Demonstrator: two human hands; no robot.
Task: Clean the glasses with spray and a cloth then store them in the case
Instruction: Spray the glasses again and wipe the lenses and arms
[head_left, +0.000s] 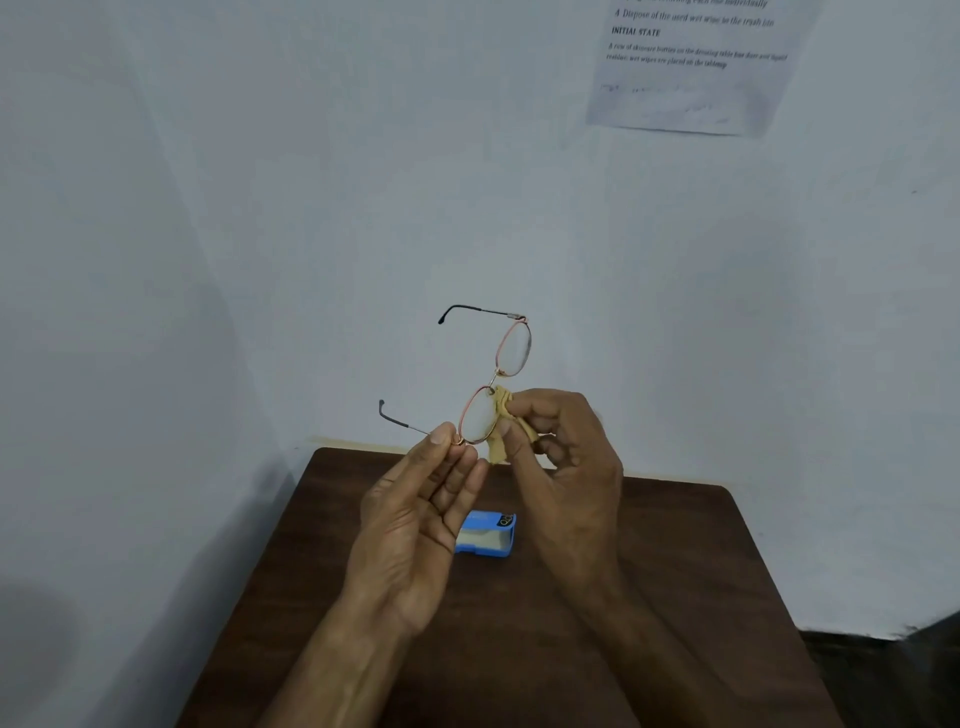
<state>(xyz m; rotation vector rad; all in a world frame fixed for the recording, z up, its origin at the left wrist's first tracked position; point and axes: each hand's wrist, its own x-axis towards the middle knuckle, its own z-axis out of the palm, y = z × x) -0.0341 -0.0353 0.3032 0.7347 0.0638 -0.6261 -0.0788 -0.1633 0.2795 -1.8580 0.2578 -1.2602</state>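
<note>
Thin-rimmed glasses (511, 349) with dark temple tips are held up in the air above the table, turned on end so one lens is above the other, temples unfolded and pointing left. My left hand (415, 525) pinches the frame at the lower lens's hinge corner with thumb and fingertips. My right hand (558, 457) pinches a small tan cloth (503, 431) against the lower lens. A blue glasses case (488, 535) lies open on the table below my hands, partly hidden by my left hand. No spray bottle is in view.
A dark brown wooden table (675, 597) stands in a corner against pale walls. A printed paper sheet (696, 67) is stuck on the wall at the upper right. Dark floor shows at the lower right.
</note>
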